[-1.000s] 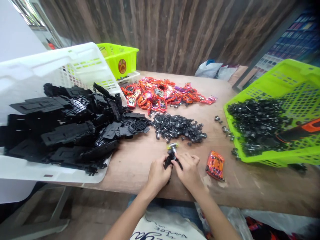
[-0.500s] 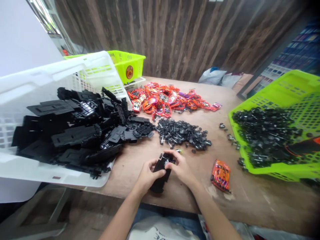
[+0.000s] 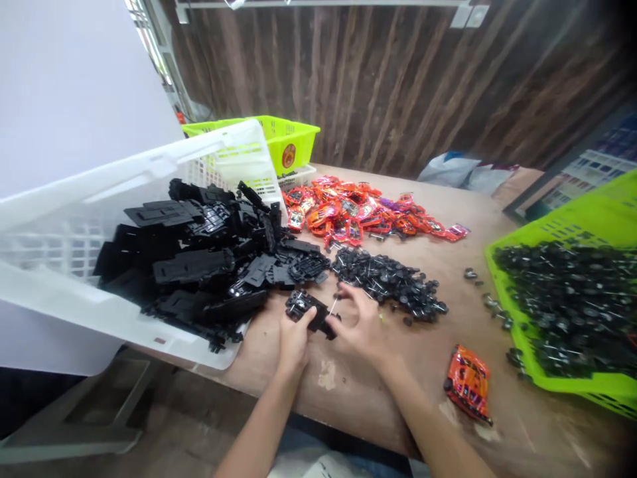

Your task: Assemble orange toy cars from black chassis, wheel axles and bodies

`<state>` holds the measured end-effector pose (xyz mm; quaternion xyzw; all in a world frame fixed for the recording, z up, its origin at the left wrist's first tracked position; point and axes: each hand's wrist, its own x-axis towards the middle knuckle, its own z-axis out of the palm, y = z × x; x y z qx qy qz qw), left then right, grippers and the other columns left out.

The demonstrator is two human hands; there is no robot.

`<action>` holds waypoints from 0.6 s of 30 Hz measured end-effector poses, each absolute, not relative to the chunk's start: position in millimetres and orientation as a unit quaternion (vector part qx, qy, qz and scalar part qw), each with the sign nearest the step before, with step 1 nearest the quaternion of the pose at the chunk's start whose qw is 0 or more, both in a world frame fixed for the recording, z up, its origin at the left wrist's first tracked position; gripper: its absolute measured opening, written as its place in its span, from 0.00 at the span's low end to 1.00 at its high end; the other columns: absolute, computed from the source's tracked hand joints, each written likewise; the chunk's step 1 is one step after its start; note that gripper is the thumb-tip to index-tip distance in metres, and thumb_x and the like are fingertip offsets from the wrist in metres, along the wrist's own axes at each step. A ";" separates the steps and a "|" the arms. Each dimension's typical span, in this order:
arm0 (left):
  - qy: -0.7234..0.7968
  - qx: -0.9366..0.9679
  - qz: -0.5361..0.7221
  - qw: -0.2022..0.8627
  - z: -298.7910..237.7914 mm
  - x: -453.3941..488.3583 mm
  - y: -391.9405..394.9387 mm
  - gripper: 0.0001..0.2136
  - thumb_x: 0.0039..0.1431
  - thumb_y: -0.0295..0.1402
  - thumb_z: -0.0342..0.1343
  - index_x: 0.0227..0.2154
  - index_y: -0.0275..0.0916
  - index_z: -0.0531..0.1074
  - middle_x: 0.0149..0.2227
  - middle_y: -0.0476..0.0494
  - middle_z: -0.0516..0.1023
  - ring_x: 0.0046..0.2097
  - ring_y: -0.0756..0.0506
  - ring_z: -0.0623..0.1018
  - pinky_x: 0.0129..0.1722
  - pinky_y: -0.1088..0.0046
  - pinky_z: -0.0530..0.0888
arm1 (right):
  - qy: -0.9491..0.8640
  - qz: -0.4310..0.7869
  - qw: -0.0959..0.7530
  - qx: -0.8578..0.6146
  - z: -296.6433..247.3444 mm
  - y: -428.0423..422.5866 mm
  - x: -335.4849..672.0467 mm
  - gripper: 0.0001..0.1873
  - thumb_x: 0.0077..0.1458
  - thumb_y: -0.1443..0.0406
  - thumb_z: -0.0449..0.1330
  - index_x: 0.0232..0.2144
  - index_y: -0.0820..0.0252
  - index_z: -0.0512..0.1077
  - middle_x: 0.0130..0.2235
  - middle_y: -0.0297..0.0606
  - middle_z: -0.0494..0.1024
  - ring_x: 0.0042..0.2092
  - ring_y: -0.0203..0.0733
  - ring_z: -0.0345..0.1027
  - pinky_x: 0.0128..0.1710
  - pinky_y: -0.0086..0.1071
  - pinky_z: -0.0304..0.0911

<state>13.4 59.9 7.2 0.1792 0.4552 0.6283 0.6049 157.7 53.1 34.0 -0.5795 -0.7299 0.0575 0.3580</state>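
My left hand (image 3: 293, 338) grips a black toy-car chassis (image 3: 304, 308) just above the wooden table (image 3: 348, 392). My right hand (image 3: 359, 322) pinches a thin metal wheel axle (image 3: 332, 308) at the chassis's right end, close to the loose pile of black wheels on axles (image 3: 388, 280). Left of my hands, black chassis parts (image 3: 209, 255) spill out of a tipped white crate (image 3: 74, 265). A finished orange toy car (image 3: 466, 382) lies on the table to my right.
A heap of orange car bodies (image 3: 363, 214) lies at the back of the table. A green basket (image 3: 572, 382) full of black wheels stands on the right. A second green basket (image 3: 288, 143) sits behind the white crate. Bags lie at the far edge.
The view has swung right and down. My hands moved with the chassis toward the wheel pile, the chassis turned flat, and my right hand now pinches an axle at it.
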 end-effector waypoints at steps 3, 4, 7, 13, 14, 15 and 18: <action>0.423 0.184 0.640 0.615 7.2 25.1 61.4 0.20 0.38 0.30 0.68 0.37 0.35 0.69 0.34 0.46 0.77 0.34 0.48 0.78 0.36 0.72 0.73 | -0.730 0.070 0.377 -0.566 30.8 25.8 150.3 0.27 0.52 0.60 0.59 0.54 0.59 0.61 0.51 0.47 0.70 0.54 0.50 0.62 0.52 0.44 0.55; 0.418 0.186 0.642 0.615 7.7 28.4 61.6 0.20 0.38 0.30 0.68 0.36 0.35 0.69 0.34 0.46 0.77 0.34 0.48 0.78 0.36 0.72 0.73 | -0.723 0.069 0.386 -0.569 29.2 21.8 149.6 0.27 0.52 0.61 0.59 0.54 0.60 0.62 0.52 0.48 0.69 0.55 0.51 0.62 0.53 0.45 0.55; 0.411 0.183 0.640 0.622 10.0 35.7 62.8 0.22 0.37 0.30 0.69 0.37 0.35 0.69 0.33 0.47 0.76 0.33 0.49 0.77 0.36 0.72 0.73 | -0.707 0.065 0.420 -0.566 23.7 20.6 151.7 0.27 0.51 0.61 0.59 0.54 0.60 0.61 0.51 0.48 0.69 0.55 0.50 0.62 0.54 0.45 0.57; 0.409 0.168 0.650 0.619 10.8 39.1 68.3 0.21 0.36 0.29 0.70 0.36 0.35 0.70 0.33 0.47 0.76 0.34 0.49 0.77 0.36 0.74 0.73 | -0.720 0.069 0.363 -0.588 16.9 18.8 155.1 0.28 0.52 0.63 0.57 0.56 0.59 0.59 0.53 0.48 0.67 0.57 0.53 0.59 0.55 0.50 0.54; 0.409 0.161 0.648 0.622 10.0 38.6 69.3 0.21 0.36 0.29 0.70 0.35 0.35 0.70 0.34 0.47 0.77 0.34 0.49 0.77 0.37 0.74 0.73 | -0.720 0.084 0.355 -0.590 19.0 20.0 156.0 0.29 0.51 0.63 0.57 0.56 0.58 0.58 0.54 0.48 0.66 0.58 0.53 0.58 0.55 0.49 0.54; 0.409 0.153 0.645 0.627 9.1 37.9 70.1 0.21 0.36 0.29 0.70 0.36 0.35 0.70 0.34 0.46 0.77 0.34 0.49 0.77 0.37 0.73 0.73 | -0.718 0.102 0.357 -0.588 23.0 24.3 157.4 0.30 0.51 0.63 0.58 0.57 0.58 0.58 0.55 0.48 0.64 0.58 0.52 0.57 0.55 0.48 0.55; 0.407 0.132 0.641 0.638 5.2 35.6 71.7 0.22 0.37 0.30 0.70 0.37 0.35 0.70 0.35 0.45 0.77 0.35 0.48 0.77 0.38 0.72 0.73 | -0.712 0.150 0.397 -0.560 45.0 64.5 162.9 0.28 0.54 0.59 0.56 0.56 0.57 0.57 0.56 0.47 0.63 0.57 0.48 0.58 0.54 0.42 0.57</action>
